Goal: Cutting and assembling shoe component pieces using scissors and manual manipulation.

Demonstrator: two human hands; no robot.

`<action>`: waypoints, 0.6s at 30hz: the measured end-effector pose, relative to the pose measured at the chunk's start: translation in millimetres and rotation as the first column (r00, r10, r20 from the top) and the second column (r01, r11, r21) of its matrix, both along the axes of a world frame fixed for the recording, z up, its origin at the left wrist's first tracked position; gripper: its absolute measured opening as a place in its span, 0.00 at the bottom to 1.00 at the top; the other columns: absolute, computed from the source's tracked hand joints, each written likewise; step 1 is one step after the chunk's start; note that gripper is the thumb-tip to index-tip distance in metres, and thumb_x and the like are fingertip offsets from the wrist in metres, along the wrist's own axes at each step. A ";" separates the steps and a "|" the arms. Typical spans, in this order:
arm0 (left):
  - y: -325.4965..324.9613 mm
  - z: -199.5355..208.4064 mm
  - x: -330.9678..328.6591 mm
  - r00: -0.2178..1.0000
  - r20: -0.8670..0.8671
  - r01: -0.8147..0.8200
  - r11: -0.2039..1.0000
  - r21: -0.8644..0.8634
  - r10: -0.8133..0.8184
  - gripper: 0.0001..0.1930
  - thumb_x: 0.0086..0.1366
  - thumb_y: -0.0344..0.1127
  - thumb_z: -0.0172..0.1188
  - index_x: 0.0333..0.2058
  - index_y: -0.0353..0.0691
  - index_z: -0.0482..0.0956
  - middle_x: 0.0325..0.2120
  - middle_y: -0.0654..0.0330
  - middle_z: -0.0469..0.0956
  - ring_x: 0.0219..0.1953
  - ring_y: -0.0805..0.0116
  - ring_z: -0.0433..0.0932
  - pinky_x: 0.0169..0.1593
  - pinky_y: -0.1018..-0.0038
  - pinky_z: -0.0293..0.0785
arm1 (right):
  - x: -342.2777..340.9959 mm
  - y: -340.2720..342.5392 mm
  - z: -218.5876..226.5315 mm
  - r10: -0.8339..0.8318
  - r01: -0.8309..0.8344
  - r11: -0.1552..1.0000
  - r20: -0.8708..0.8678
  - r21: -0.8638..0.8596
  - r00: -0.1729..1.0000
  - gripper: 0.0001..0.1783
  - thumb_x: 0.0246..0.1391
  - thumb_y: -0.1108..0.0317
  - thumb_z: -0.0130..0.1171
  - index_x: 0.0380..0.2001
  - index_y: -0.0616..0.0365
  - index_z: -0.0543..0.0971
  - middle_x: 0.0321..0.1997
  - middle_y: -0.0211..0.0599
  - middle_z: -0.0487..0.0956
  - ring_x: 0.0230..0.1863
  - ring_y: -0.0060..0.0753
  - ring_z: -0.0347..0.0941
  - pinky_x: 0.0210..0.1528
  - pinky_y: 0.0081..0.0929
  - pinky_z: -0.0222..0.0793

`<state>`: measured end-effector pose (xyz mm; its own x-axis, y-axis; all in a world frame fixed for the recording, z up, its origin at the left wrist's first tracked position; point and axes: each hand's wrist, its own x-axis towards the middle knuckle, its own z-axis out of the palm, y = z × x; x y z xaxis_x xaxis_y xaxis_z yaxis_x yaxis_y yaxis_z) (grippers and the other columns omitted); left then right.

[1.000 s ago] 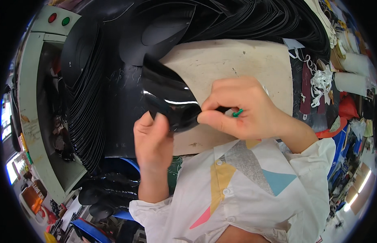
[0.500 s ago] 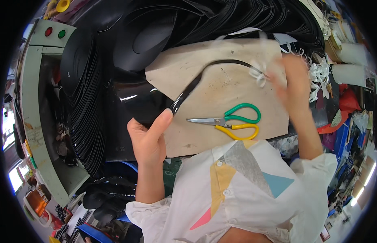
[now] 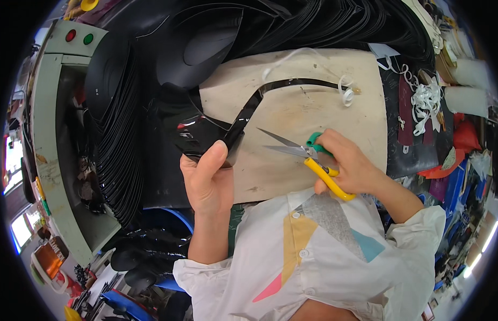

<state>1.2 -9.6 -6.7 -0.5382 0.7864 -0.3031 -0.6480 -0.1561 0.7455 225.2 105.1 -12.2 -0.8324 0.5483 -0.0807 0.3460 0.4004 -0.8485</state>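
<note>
My left hand (image 3: 209, 182) grips a glossy black sheet piece (image 3: 246, 115) between thumb and fingers. From that grip its narrow strap (image 3: 300, 82) runs up and bends right across the beige board (image 3: 270, 171). At the strap's far end lies a curl of thin white ribbon (image 3: 347, 97), its faint loop trailing back leftward. My right hand (image 3: 351, 160) is closed round scissors (image 3: 330, 179) with one green and one yellow handle. Their blades are spread and point left toward the black piece, apart from it.
Stacked black curved sheets (image 3: 334, 27) line the back, with another stack (image 3: 112, 128) at left beside a grey-green machine frame (image 3: 45, 144) bearing a red and a green button. A tangle of white ribbon (image 3: 427, 101) sits at the right.
My right hand has come down from the ribbon at upper right and picked the scissors up off the board, their blades now spread. The ribbon curl lies on the board; my left hand keeps its grip.
</note>
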 end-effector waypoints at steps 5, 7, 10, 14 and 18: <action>5.7 11.2 7.0 0.999 0.033 0.000 0.999 -0.044 0.001 0.05 0.53 0.24 0.60 0.29 0.41 0.75 0.28 0.70 0.73 0.32 0.79 0.69 0.43 0.79 0.63 | -20.6 1.5 6.1 0.130 -0.124 0.982 0.035 -0.141 0.991 0.29 0.31 0.55 0.74 0.30 0.62 0.70 0.29 0.41 0.70 0.31 0.47 0.68 0.32 0.34 0.65; 6.6 14.7 8.3 1.000 0.019 -0.013 0.998 -0.061 0.014 0.05 0.53 0.24 0.60 0.27 0.41 0.75 0.27 0.71 0.73 0.31 0.80 0.69 0.41 0.80 0.63 | -23.6 0.1 6.0 0.119 -0.117 0.988 0.017 -0.098 0.993 0.29 0.31 0.54 0.74 0.29 0.62 0.71 0.28 0.41 0.70 0.29 0.47 0.69 0.30 0.34 0.65; 4.7 12.9 6.9 1.000 0.010 -0.001 0.999 -0.042 0.001 0.07 0.53 0.26 0.59 0.32 0.40 0.75 0.31 0.67 0.75 0.34 0.76 0.71 0.43 0.76 0.65 | -25.6 -1.1 5.7 0.061 -0.060 0.998 -0.031 0.033 0.998 0.30 0.29 0.52 0.75 0.27 0.62 0.71 0.25 0.41 0.71 0.26 0.46 0.70 0.27 0.33 0.65; -1.5 4.0 5.9 1.000 -0.010 0.026 1.000 -0.015 -0.026 0.16 0.55 0.30 0.57 0.44 0.36 0.74 0.38 0.60 0.78 0.41 0.68 0.77 0.51 0.68 0.69 | -27.1 -1.3 0.0 0.025 -0.006 0.987 -0.119 0.162 0.993 0.31 0.28 0.49 0.74 0.25 0.62 0.71 0.23 0.41 0.72 0.22 0.44 0.70 0.23 0.31 0.65; 1.2 7.9 9.2 1.000 -0.014 0.013 1.000 -0.004 -0.013 0.17 0.56 0.29 0.56 0.46 0.36 0.73 0.41 0.61 0.77 0.44 0.69 0.75 0.53 0.68 0.67 | -29.0 -1.4 -3.4 0.025 0.006 0.975 -0.138 0.221 0.990 0.30 0.29 0.50 0.74 0.25 0.61 0.71 0.21 0.40 0.71 0.21 0.42 0.70 0.21 0.30 0.65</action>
<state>10.4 -8.4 1.2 -0.5326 0.7919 -0.2988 -0.6390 -0.1447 0.7555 196.2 103.7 -15.7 -0.8322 0.5314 0.1585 0.2258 0.5857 -0.7784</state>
